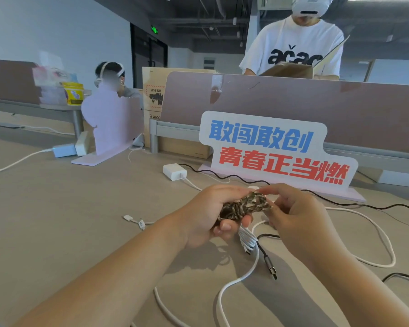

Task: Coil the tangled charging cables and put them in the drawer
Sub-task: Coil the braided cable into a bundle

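Brown braided coil (243, 206) in left hand (203, 215) curled tight, right hand (298, 213) pinching its 1 o'clock end; white cable (247, 238) slack on surface (80, 208) at 6 o'clock

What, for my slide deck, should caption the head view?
Left hand grips a brown braided cable bundle; right hand pinches it above white cables.

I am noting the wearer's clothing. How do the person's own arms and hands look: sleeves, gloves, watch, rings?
The left forearm and the right forearm are bare to the picture's edge; no sleeve shows. The left hand and the right hand wear no glove, and no watch, bracelet or ring is visible.
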Available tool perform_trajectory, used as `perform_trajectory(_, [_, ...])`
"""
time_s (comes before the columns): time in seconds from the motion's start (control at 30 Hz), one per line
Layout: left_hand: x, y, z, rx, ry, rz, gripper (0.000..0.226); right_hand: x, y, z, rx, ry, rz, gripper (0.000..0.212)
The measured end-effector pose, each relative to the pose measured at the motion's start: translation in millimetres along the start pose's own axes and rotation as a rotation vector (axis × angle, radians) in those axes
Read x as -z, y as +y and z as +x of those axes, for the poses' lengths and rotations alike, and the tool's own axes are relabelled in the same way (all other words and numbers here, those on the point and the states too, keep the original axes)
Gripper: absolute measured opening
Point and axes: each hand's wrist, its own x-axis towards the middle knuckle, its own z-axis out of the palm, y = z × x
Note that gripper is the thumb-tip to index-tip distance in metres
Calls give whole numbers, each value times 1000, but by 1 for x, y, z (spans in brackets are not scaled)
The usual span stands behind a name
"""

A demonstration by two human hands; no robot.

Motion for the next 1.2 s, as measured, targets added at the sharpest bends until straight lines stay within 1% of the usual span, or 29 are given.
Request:
perform_trajectory(0.07, [0, 2, 1, -13, 52, -93, 32, 0, 0, 0, -18, -15, -47, 12])
perform_trajectory(0.13, [2, 4, 5, -13, 125, -231, 25, -2, -1, -1, -41, -77, -124, 22])
perform_trajectory(0.2, [4, 4, 8, 5, 206, -352, 22, -5, -5, -2, -60, -144, -194, 26])
perform_trajectory(0.27, [5, 3, 9, 23, 236, -348, 26, -7, -8, -4, -33, -161, -263, 27])
perform_trajectory(0.3, [4, 2, 8, 33, 234, -283, 30, -7, -9, -5, -7, -149, -296, 28])
perform_trajectory(0.37, [2, 0, 6, 35, 204, -54, 31, -5, -9, -7, 30, -103, -314, 30])
perform_trajectory(0.4, [1, -1, 5, 3, 189, 101, 26, -4, -8, -7, 41, -83, -304, 30])
perform_trajectory(0.47, [1, -6, 6, -119, 203, 389, 12, -4, -7, -7, 45, -63, -265, 29])
perform_trajectory(0.53, [3, -9, 7, -219, 243, 572, 6, -6, -4, -7, 18, -68, -228, 28])
perform_trajectory(0.6, [3, -12, 7, -255, 278, 725, 19, -9, -1, -6, -2, -86, -223, 28])
perform_trajectory(0.67, [1, -14, 8, -238, 329, 803, 33, -10, 1, -6, 3, -86, -233, 29])
perform_trajectory(0.73, [1, -15, 10, -187, 407, 774, 42, -12, 2, -8, 24, -98, -240, 30])
perform_trajectory(0.83, [2, -13, 12, -127, 492, 743, 44, -17, 1, -10, 60, -120, -260, 31])
perform_trajectory(0.97, [8, -11, 13, -124, 552, 779, 43, -20, 0, -8, 97, -126, -293, 29])
perform_trajectory(1.07, [13, -9, 15, -117, 599, 746, 45, -23, -2, -9, 148, -75, -325, 28])
perform_trajectory(1.13, [15, -7, 14, -82, 580, 596, 44, -24, -5, -12, 148, -6, -267, 24])
perform_trajectory(1.2, [14, -6, 13, -27, 511, 317, 37, -21, -9, -14, 75, 61, -60, 14])
